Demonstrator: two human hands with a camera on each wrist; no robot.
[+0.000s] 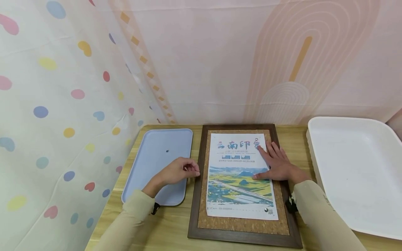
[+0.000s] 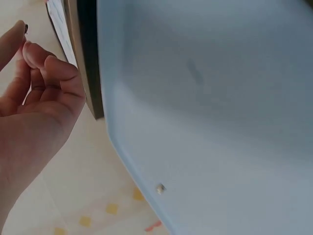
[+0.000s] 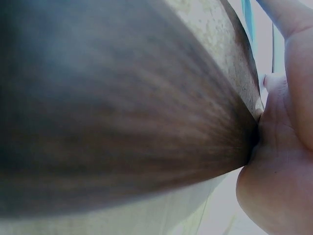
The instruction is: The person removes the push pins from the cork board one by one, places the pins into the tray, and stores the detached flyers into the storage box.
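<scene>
So there's a cork board (image 1: 243, 223) in a dark wood frame lying flat in the middle of the counter (image 1: 163, 223), with a printed poster (image 1: 240, 195) on it, a landscape photo and big characters along the far edge. The right hand (image 1: 276, 165) lies flat on the poster's right side, fingers spread and straight, index finger reaching up to a small pin (image 1: 257, 142) at the far right corner. Another pin (image 1: 266, 210) sits at the near right corner of the poster. The right wrist view is mostly just the blurry frame up close and the heel of the hand against it.

The left hand (image 1: 180, 170) is just left of the board's frame, over the right edge of a pale blue tray (image 1: 157, 167). Its fingers are curled in with thumb and fingertips pinched together; in the left wrist view there's a tiny dark thing at the fingertips, too small to say what it is. One small pin (image 1: 167, 151) lies loose in the blue tray, toward the far side.

Off to the right there's a big white tray (image 1: 355, 174), well apart from the board
</scene>
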